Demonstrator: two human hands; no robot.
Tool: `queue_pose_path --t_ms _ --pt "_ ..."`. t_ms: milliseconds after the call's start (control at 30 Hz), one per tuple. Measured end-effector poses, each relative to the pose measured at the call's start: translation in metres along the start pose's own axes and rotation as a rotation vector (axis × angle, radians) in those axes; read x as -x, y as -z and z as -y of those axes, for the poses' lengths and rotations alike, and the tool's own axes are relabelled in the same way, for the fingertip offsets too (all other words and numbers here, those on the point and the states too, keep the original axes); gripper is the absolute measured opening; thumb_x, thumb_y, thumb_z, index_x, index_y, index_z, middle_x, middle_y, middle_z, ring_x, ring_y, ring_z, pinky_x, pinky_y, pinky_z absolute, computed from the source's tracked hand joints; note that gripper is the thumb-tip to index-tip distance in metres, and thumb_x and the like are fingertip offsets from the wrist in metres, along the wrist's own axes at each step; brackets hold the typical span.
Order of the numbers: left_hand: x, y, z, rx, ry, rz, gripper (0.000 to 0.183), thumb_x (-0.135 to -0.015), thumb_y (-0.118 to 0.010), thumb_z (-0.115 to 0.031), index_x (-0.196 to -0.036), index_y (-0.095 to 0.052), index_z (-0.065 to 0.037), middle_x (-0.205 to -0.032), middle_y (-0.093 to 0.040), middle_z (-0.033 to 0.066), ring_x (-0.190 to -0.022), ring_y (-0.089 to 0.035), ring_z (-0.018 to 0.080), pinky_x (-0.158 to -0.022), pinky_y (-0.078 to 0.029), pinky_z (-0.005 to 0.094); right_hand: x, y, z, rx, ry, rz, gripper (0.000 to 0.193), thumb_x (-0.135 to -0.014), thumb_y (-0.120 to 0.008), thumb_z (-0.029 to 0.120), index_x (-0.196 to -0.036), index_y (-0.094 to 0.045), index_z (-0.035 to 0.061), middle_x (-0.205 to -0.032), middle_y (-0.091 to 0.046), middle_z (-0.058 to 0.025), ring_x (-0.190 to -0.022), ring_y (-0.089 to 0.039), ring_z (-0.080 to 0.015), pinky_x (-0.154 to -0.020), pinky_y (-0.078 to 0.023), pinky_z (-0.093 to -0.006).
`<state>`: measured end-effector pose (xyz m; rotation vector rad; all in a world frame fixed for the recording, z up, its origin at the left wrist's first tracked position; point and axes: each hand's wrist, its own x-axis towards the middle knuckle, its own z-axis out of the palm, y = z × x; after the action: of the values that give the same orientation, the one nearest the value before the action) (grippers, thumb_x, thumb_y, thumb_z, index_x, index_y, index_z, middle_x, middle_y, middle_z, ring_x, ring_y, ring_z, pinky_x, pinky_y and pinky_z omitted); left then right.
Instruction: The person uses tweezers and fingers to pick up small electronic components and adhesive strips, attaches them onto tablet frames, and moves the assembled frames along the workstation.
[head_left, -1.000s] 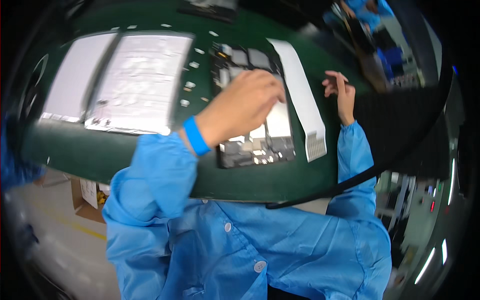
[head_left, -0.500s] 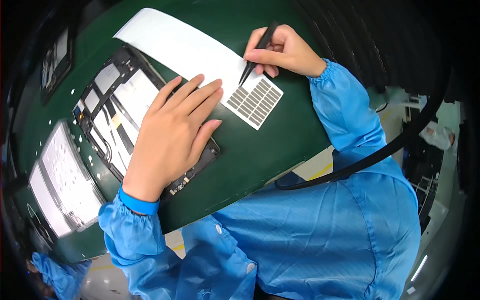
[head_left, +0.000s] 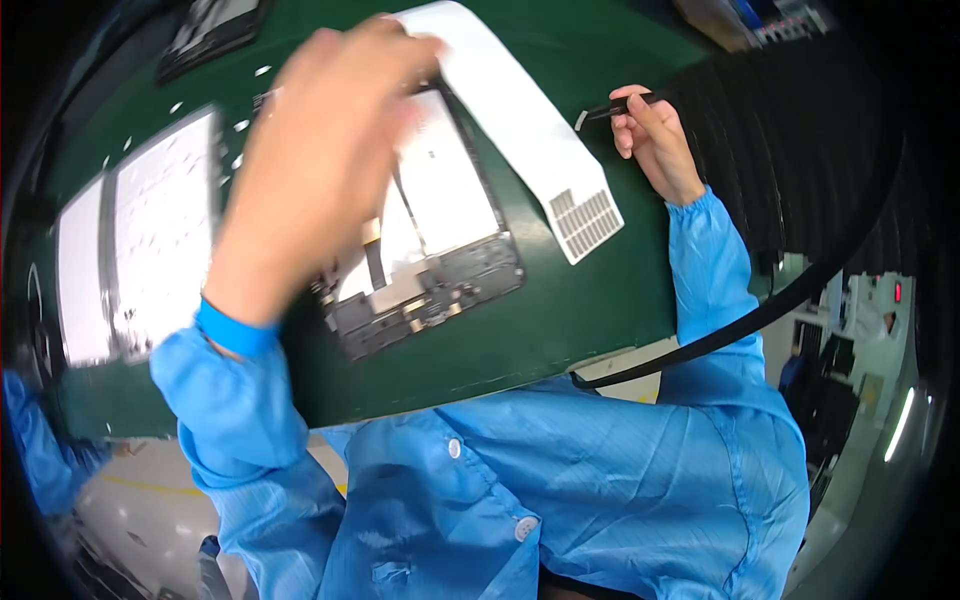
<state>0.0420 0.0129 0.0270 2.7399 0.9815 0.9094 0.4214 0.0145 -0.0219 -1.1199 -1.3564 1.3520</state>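
Note:
My right hand [head_left: 662, 145] grips black tweezers [head_left: 606, 109] beyond the right side of a white label sheet [head_left: 515, 110]. A small pale sticker [head_left: 581, 121] hangs at the tweezer tips, apart from the sheet. Rows of grey rectangular labels [head_left: 590, 224] cover the sheet's near end, with a gap at one corner. My left hand [head_left: 310, 160] is smeared by motion above an opened tablet [head_left: 455, 200]. Its fingers reach the sheet's far left edge; whether they hold anything cannot be made out. The hand hides the tablet's upper left part.
A clear-wrapped white panel [head_left: 165, 210] lies on the green table [head_left: 590, 310] at left, with small white scraps [head_left: 240, 125] around it. Another dark device [head_left: 212, 35] sits at the far left. A black cable [head_left: 740, 318] curves past my right arm. Another person's blue sleeve [head_left: 45, 450] shows at lower left.
My right hand has moved right, lifting a sticker off the sheet with the tweezers. My left hand has risen from the tablet and sheet toward the far left. The view has turned.

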Motion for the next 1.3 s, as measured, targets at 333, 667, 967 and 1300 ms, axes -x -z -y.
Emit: queue_pose_path --t_ms 333,667,967,1300 --pt "0.072 0.012 0.056 0.161 0.449 -0.05 0.035 -0.097 -0.054 -0.008 -0.132 -0.054 -0.003 -0.131 -0.058 0.0159 -0.122 -0.056 0.0342 -0.102 -0.043 0.0358 -0.128 -0.174 0.02 0.186 0.12 0.272 0.045 -0.098 -0.063 0.043 -0.103 -0.069 -0.0009 -0.083 -0.068 -0.0051 -0.066 -0.065 -0.0094 -0.064 -0.052 -0.0226" --pt "0.077 0.03 0.042 0.05 0.397 -0.043 0.027 -0.09 -0.065 -0.006 -0.116 -0.062 -0.006 -0.126 -0.063 0.0091 -0.114 -0.061 0.0351 -0.094 -0.049 0.0383 -0.125 -0.219 0.026 0.198 0.085 0.316 0.031 -0.101 -0.061 0.028 -0.094 -0.066 -0.0015 -0.074 -0.069 -0.0058 -0.062 -0.067 -0.0112 -0.054 -0.053 -0.0213" --pt "0.068 0.028 0.029 -0.041 0.329 0.009 0.02 -0.098 -0.056 -0.016 -0.107 -0.072 -0.009 -0.116 -0.064 0.0054 -0.104 -0.063 0.029 -0.086 -0.05 0.038 -0.117 -0.218 0.027 0.185 0.126 0.279 0.033 -0.101 -0.061 0.027 -0.088 -0.067 -0.0029 -0.069 -0.068 -0.0064 -0.058 -0.065 -0.0107 -0.051 -0.052 -0.0215" --pt "0.064 0.025 0.034 -0.29 0.073 0.053 0.022 -0.099 -0.051 -0.013 -0.11 -0.068 -0.004 -0.121 -0.067 0.0098 -0.121 -0.058 0.0328 -0.106 -0.041 0.0453 -0.08 -0.12 0.064 0.122 0.235 0.17 0.03 -0.099 -0.064 0.027 -0.096 -0.066 -0.0026 -0.075 -0.068 -0.009 -0.061 -0.064 -0.0114 -0.055 -0.051 -0.0237"
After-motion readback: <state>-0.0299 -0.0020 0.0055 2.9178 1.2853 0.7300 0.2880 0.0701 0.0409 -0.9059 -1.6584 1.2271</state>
